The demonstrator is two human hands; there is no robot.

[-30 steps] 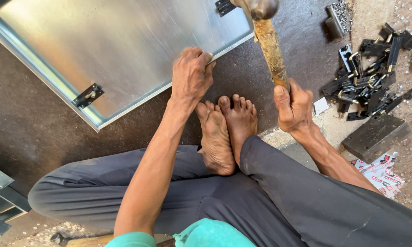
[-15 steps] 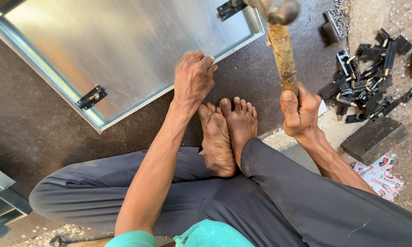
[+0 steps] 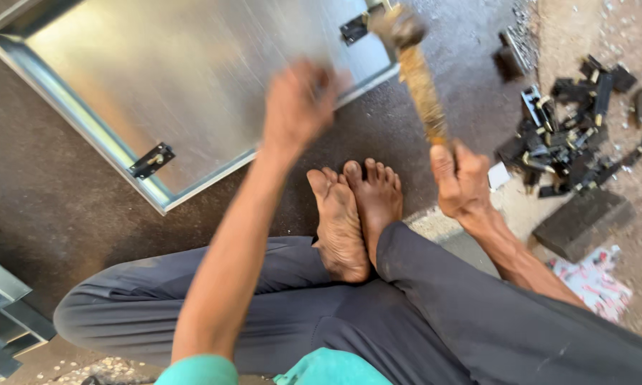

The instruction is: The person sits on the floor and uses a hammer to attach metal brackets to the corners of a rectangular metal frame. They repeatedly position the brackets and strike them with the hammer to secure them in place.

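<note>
My right hand (image 3: pixel 460 178) grips the wooden handle of a hammer (image 3: pixel 415 71), whose metal head points up toward the sheet's far corner. My left hand (image 3: pixel 297 103) is blurred, fingers curled, lifted over the near edge of a large shiny metal sheet panel (image 3: pixel 185 78) lying on the dark floor. Whether it holds anything cannot be told. A black hinge (image 3: pixel 152 160) is fixed on the panel's near-left edge and another hinge (image 3: pixel 354 28) on its right edge. My bare feet (image 3: pixel 353 210) rest together just below the panel.
A heap of several black hinges (image 3: pixel 567 135) lies on the ground at the right. A dark flat block (image 3: pixel 581 222) and a scrap of printed paper (image 3: pixel 592 281) lie near it. Metal frame parts (image 3: pixel 3 314) sit at the lower left.
My left hand has lifted off the panel's edge and moved up, now blurred. The hammer has tilted left, its head over the panel's right corner. The view has shifted slightly.
</note>
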